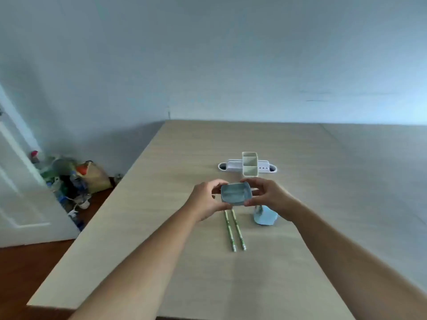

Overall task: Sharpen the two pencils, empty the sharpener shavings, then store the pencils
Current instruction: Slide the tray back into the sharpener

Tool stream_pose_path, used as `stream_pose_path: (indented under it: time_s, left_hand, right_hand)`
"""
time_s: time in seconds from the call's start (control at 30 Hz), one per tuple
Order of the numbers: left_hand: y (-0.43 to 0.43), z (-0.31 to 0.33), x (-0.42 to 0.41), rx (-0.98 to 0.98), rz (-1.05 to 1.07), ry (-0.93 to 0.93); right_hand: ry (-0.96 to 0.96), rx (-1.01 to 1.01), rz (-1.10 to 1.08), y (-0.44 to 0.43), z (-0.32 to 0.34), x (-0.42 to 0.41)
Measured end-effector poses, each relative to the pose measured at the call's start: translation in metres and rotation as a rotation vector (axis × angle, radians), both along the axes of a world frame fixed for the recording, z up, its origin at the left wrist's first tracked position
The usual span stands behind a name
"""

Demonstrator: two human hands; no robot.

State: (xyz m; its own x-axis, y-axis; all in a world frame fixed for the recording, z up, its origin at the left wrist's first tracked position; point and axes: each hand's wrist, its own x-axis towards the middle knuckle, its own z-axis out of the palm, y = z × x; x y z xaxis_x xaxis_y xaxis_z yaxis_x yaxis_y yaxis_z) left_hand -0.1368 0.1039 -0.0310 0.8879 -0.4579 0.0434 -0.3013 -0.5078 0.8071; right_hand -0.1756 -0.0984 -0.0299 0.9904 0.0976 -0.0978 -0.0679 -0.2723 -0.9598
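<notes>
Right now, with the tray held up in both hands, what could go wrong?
1. The tray is pinched only at its ends by the left hand and right hand; a tilt could spill any shavings onto the table. Whether it holds any is unclear.
2. The pencils lie loose right below; a lowered forearm could roll them.
3. The sharpener sits under the right wrist and could be knocked.
</notes>
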Motion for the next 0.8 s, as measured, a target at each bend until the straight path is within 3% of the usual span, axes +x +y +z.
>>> stream_pose_path:
  time_s: [0.2, 0.5, 0.8]
  left_hand:
    - [-0.127, -0.031, 0.012, 0.043, -0.13, 0.083]
    - [-0.174, -0.096, 0.04, 0.487, -0.04, -0.048]
    - [-0.159, -0.119, 0.066, 0.403, 0.015, 0.023]
  right_hand:
    - [0.084, -0.056, -0.144, -0.123, -0.03, -0.018]
    - [0.304, -0.194, -0.168, -0.203, -0.118, -0.014]
    - [0.253, -0.321, -0.375, -0.176, -0.158, 0.016]
